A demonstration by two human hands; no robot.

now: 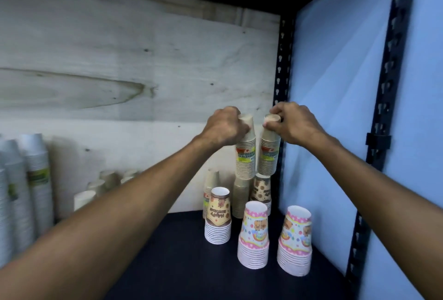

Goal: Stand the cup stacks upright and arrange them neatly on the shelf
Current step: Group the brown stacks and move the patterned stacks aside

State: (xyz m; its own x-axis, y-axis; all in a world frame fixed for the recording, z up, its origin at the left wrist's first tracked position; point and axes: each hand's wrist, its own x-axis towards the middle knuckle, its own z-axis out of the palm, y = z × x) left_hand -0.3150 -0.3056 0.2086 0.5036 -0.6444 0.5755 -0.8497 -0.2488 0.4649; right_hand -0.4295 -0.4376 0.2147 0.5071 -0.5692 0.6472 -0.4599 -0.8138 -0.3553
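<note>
Two kraft cup stacks in hand, back right corner of shelf (pixel 191 263). Left hand (pixel 224 127): fingers curled round top of left kraft stack (pixel 245 153). Right hand (pixel 293 124): fingers pinching top of right kraft stack (pixel 269 153). Both upright, seemingly perched on lower stacks. Step judged: seating the upper tier; next calls for squaring, then gentle release. Front: brown-print stack (pixel 218 218), pink stack (pixel 254 235), tilted pink stack (pixel 295 239) just beside blue side panel (pixel 335 108). Open shelf room lies left.

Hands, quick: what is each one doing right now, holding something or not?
Left hand: grips the top of the left kraft paper cup stack.
Right hand: grips the top of the right kraft paper cup stack.
</note>
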